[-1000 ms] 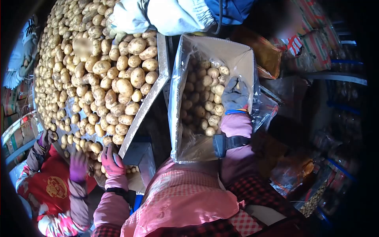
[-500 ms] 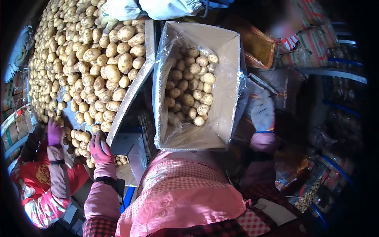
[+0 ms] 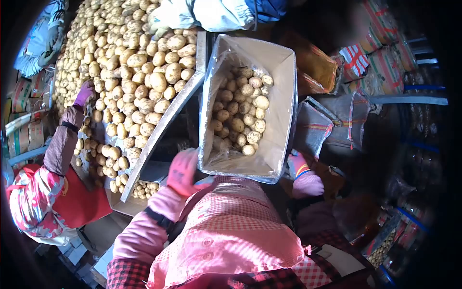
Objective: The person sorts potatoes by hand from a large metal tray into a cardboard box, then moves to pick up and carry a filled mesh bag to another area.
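Note:
A cardboard box [image 3: 284,113] lined with clear plastic stands in front of me, with potatoes [image 3: 243,111] heaped toward its left side. My left hand [image 3: 183,171], in a pink glove, is at the box's near left corner. Its thumb is spread away from the fingers and it holds nothing. Against the box's right side, low near the front corner, is my gloved right hand [image 3: 299,166]. Its fingertips are partly hidden in shadow by the box wall, so I cannot tell whether they grip it.
Many potatoes cover a sorting table [image 3: 166,115] with a raised metal edge on the left. A co-worker's purple-gloved hand [image 3: 85,94] reaches into them. Another person's white-gloved hand [image 3: 161,21] is at the far side. Open bags [image 3: 313,125] stand right of the box.
My left hand has left the potatoes at the table edge and moved right to the box. My right hand has drawn in to the box's side. The co-worker's hand reaches farther up the table.

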{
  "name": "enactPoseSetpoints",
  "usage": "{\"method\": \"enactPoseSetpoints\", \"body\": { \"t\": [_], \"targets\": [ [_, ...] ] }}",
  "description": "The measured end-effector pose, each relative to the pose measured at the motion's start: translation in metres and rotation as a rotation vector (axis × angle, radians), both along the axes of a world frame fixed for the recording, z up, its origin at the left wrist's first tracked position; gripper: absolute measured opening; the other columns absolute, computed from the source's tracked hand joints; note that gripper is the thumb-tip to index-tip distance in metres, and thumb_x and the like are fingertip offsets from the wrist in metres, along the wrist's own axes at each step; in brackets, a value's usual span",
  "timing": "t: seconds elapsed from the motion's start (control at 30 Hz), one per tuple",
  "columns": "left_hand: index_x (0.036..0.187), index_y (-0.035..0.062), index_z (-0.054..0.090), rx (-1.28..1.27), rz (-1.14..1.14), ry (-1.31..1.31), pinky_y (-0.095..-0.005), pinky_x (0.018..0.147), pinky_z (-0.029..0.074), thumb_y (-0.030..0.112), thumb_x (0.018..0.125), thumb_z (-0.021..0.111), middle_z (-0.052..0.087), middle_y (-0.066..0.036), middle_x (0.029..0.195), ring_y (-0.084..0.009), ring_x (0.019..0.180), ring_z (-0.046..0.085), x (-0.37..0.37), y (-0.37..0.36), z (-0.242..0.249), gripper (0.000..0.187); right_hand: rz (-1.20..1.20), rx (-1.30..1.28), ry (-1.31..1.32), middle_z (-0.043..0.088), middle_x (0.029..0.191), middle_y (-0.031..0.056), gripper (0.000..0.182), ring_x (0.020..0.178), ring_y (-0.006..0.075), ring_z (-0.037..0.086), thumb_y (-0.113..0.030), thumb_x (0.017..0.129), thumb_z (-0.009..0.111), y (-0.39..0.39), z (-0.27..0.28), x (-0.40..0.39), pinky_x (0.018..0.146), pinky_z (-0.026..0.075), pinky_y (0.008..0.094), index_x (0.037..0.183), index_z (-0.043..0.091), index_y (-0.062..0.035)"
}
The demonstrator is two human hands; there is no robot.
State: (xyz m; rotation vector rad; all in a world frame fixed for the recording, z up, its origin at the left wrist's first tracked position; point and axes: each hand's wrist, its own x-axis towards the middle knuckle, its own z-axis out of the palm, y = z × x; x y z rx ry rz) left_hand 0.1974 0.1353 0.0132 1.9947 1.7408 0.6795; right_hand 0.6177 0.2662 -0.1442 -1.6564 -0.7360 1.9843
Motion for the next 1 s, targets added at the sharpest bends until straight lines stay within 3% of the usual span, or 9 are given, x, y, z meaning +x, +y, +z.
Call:
{"method": "enactPoseSetpoints", "body": {
  "t": [0.2,0.23,0.3,0.47,0.53,0.6,0.73,0.9,1.0],
  "targets": [
    [0.109,0.0094,0.062,-0.406,-0.048,0.237,-0.0458,0.086,0.047,0.036,0.075,0.073,0.066,-0.015,0.096,-0.0350,0.096,0.062,-0.006,-0.003,-0.041,0.045,0.069,0.146,-0.378,0.064,0.114,0.0183,0.050,0.101,0.0336,0.063,-0.027,0.080,0.073,-0.010,0.047,-0.006,0.087,0.051,0.0432,0.123,0.058,-0.0034],
    [0.107,0.0118,0.064,-0.533,-0.001,0.249,-0.0452,0.086,0.048,0.037,0.077,0.071,0.067,-0.015,0.099,-0.0339,0.097,0.063,-0.006,-0.006,-0.047,0.040,0.431,0.316,-0.489,0.056,0.129,0.0153,0.062,0.115,0.0249,0.056,-0.026,0.081,0.075,-0.005,0.065,-0.002,0.097,0.047,0.0343,0.136,0.051,-0.0081],
    [0.104,0.0141,0.066,-0.651,0.072,0.241,-0.0446,0.087,0.049,0.038,0.080,0.069,0.068,-0.014,0.101,-0.0328,0.098,0.063,-0.003,-0.012,-0.059,0.034,1.151,0.307,-0.962,0.053,0.133,0.0229,0.086,0.125,0.0359,0.050,-0.047,0.072,0.079,-0.011,0.139,-0.029,0.107,0.037,0.0421,0.139,0.046,-0.0053],
    [0.130,0.0188,0.056,-0.866,0.129,0.154,-0.0432,0.096,0.046,0.046,0.089,0.057,0.064,-0.012,0.120,-0.0319,0.112,0.060,-0.033,-0.076,-0.082,0.049,1.226,0.287,-0.743,0.068,0.102,0.0208,0.058,0.096,0.0340,0.066,-0.048,0.078,0.073,-0.055,0.103,-0.062,0.087,0.052,0.0426,0.114,0.066,-0.0032],
    [0.135,0.0173,0.051,-0.789,0.266,-0.019,-0.0421,0.100,0.043,0.044,0.088,0.059,0.061,-0.014,0.126,-0.0324,0.117,0.057,-0.052,-0.123,-0.082,0.055,0.623,-0.057,-0.340,0.070,0.078,0.0117,0.027,0.054,0.0210,0.065,-0.027,0.093,0.058,-0.071,0.070,-0.061,0.046,0.047,0.0319,0.102,0.069,-0.0039],
    [0.136,0.0170,0.050,-0.754,0.380,-0.106,-0.0417,0.102,0.042,0.044,0.088,0.059,0.060,-0.015,0.128,-0.0327,0.119,0.056,-0.067,-0.165,-0.070,0.056,0.765,-0.208,-0.302,0.071,0.090,0.0117,0.031,0.070,0.0210,0.068,-0.030,0.093,0.059,-0.079,0.054,-0.067,0.060,0.053,0.0335,0.109,0.068,-0.0037],
    [0.132,0.0142,0.056,-0.659,0.606,-0.387,-0.0392,0.098,0.045,0.043,0.086,0.062,0.062,-0.015,0.124,-0.0317,0.114,0.060,-0.085,-0.222,-0.039,0.054,1.351,0.152,-0.358,0.068,0.111,0.0080,0.035,0.090,0.0183,0.067,-0.027,0.094,0.061,-0.075,0.051,-0.087,0.078,0.055,0.0335,0.120,0.062,-0.0033],
    [0.127,0.0135,0.060,-0.384,0.835,-0.600,-0.0369,0.090,0.049,0.034,0.086,0.065,0.068,-0.014,0.114,-0.0283,0.104,0.065,-0.088,-0.261,-0.018,0.046,1.181,-0.191,-0.402,0.067,0.109,0.0058,0.039,0.092,0.0151,0.065,-0.029,0.095,0.061,-0.056,0.101,-0.169,0.080,0.053,0.0304,0.127,0.059,-0.0060],
    [0.127,0.0129,0.061,-0.347,0.899,-0.661,-0.0353,0.094,0.047,0.030,0.086,0.066,0.067,-0.012,0.118,-0.0259,0.109,0.063,-0.093,-0.275,-0.011,0.045,1.505,0.299,-0.147,0.067,0.094,0.0052,0.037,0.075,0.0125,0.062,-0.024,0.094,0.060,-0.055,0.132,-0.228,0.066,0.052,0.0275,0.126,0.059,-0.0050]
  ]
}}
